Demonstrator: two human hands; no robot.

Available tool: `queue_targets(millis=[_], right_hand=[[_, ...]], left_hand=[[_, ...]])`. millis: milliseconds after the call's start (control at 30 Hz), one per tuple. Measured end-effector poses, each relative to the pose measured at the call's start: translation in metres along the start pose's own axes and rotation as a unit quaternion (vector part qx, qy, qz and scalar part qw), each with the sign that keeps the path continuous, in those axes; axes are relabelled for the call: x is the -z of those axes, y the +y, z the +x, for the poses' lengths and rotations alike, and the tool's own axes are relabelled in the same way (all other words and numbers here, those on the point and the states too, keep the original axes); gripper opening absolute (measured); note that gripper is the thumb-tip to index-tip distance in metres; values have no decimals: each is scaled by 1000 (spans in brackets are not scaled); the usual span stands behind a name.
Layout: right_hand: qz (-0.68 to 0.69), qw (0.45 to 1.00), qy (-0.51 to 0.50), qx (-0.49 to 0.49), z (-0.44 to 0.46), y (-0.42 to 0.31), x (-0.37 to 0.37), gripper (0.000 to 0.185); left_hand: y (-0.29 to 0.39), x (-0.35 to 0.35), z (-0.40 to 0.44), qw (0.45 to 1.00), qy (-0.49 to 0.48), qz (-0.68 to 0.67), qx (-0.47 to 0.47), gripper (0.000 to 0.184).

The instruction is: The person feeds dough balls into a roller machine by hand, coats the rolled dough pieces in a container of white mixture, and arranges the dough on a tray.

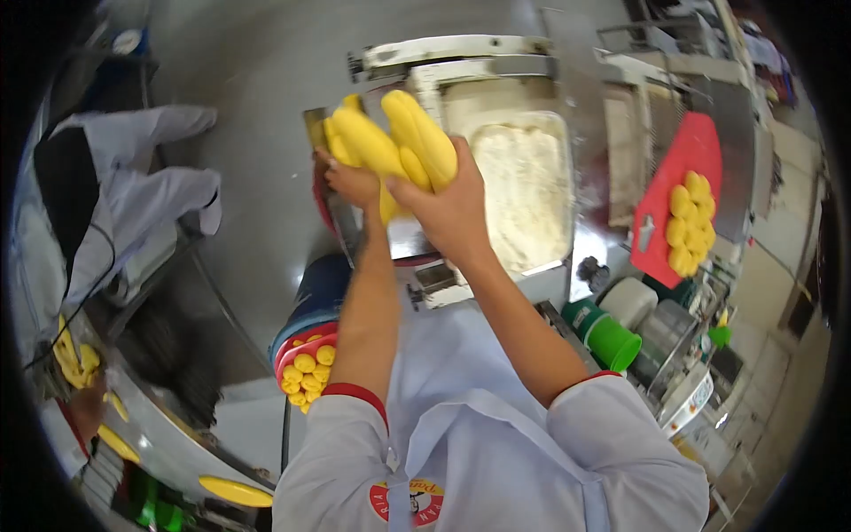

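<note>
Several thick yellow dough rolls (421, 137) are bunched between my two hands, above a metal machine with white side rails (456, 49). My right hand (454, 208) wraps the near right end of the bunch, thumb pointing left. On the left side, my left hand (355, 184) grips the lower part of the bunch, its fingers partly hidden by dough. One roll hangs down between the hands. Just right of them is a shallow tray with a pale floury mass (519, 191).
A bucket lined in red (282, 355) holds more yellow dough rolls at lower left. A red board (651, 213) at right carries yellow dough pieces. Green cups (613, 344) and a scale (690, 401) sit below it. Another person's hand (84, 412) is near dough at far left.
</note>
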State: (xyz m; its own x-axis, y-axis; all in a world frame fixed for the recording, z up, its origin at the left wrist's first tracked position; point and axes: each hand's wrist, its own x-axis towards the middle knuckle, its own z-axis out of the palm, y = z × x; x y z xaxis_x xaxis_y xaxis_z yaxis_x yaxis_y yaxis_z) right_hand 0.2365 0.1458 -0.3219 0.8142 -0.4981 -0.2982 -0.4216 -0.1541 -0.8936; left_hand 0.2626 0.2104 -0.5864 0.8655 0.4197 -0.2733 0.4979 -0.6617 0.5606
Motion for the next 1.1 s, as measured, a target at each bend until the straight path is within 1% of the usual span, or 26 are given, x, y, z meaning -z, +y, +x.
queue_targets(millis=[33,67,100,133,200,233,267,300,333,367,433,467,500,567,633,667,700,733,767,800,833,867,900,967,1067,1100], right_hand=[[100,994,-23,-34,-14,-4,23,55],[197,975,-54,-84,-30,-11,49,57],[288,944,-74,-140,-47,-18,75,58],[369,900,-102,-207,-60,-27,103,59],[409,887,-83,-196,-83,-10,146,56],[413,889,-66,-185,-90,-1,163,56],[416,891,-49,-178,-100,8,181,56],[421,887,-45,-182,-107,17,197,53],[401,896,-21,-190,-112,18,206,52],[382,903,0,-197,-115,20,216,50],[341,915,43,-210,-110,19,236,50],[294,939,73,-160,-103,22,246,51],[247,958,101,-108,-95,26,253,52],[56,992,114,-12,-76,12,273,67],[-90,986,130,61,-65,-11,279,72],[-159,972,139,99,-61,-17,278,74],[-180,963,121,160,-52,-3,275,75],[-200,949,105,222,-42,25,267,76],[-219,928,91,287,-31,52,258,77],[-293,929,-24,225,-27,70,247,71],[-364,908,-139,156,-26,91,235,66],[-473,831,-274,100,-12,112,218,55],[-446,830,-296,156,-13,110,222,48],[-410,864,-225,187,0,92,228,47],[-316,912,-127,228,-5,58,241,44],[-277,925,-91,244,-5,51,243,43]], left_hand=[[12,8,3,999,-38,14,32,81],[10,7,9,996,-64,52,41,77],[6,8,18,991,-84,92,52,74],[6,9,26,984,-99,129,65,70],[9,13,24,993,-61,98,23,67],[9,14,20,996,-44,82,1,66],[3,11,21,997,-63,44,0,62],[-9,4,26,992,-116,-51,16,58],[-28,-4,36,953,-195,-221,72,55],[-43,3,37,895,-251,-347,128,51],[-39,59,23,851,-280,-404,183,46],[-37,88,12,828,-289,-431,211,44],[-22,124,-6,864,-242,-414,151,43],[32,195,-45,919,-141,-367,19,41],[106,251,-89,972,-131,-188,-50,42],[129,261,-114,984,-127,-92,-81,42],[140,254,-139,974,-45,-3,-220,42],[149,243,-163,931,35,89,-352,41],[155,225,-188,918,1,106,-382,40],[153,203,-209,903,-34,122,-410,40],[141,169,-224,889,-159,203,-377,41],[136,145,-227,856,-279,276,-335,41],[142,148,-229,867,-271,271,-319,41],[158,154,-226,885,-257,258,-291,42],[198,194,-216,932,-164,145,-289,41],[198,192,-215,920,-144,168,-323,39]])
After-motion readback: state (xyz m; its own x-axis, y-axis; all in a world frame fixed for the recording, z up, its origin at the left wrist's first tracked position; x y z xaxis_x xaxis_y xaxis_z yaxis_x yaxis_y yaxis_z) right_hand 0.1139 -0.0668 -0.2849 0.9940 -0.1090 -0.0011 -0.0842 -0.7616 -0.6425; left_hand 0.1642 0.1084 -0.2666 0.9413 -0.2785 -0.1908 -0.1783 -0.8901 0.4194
